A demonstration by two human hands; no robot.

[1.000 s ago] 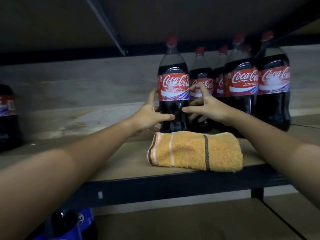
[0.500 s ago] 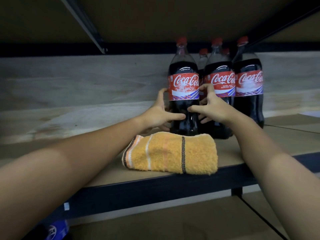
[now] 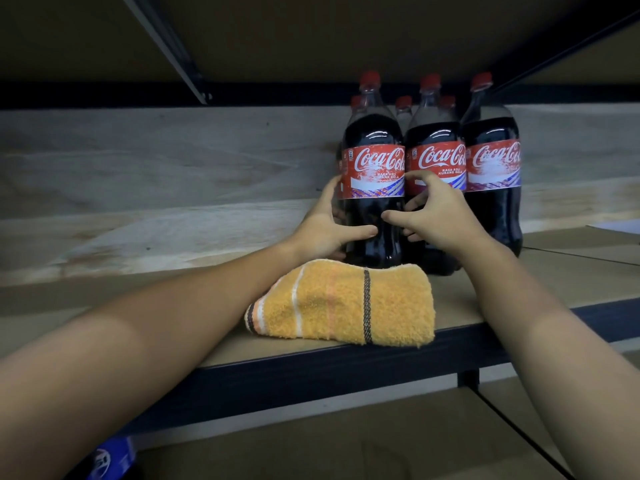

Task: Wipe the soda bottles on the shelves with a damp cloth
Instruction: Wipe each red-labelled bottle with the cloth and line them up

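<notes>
Hands clasp front-left Coca-Cola bottle (image 3: 373, 188) on shelf (image 3: 519, 289): left hand (image 3: 325, 230) curled round left side, right hand (image 3: 436, 216) curled round right side, thumbs nearly meeting across front. Bottle upright, touching neighbouring bottles (image 3: 464, 174). Folded orange cloth (image 3: 343, 306) lies at shelf edge, just before it.

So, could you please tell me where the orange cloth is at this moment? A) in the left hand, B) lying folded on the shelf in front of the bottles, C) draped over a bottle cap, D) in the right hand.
B: the orange cloth lies folded on the shelf, while the left hand and right hand both hold the front-left bottle.
</notes>
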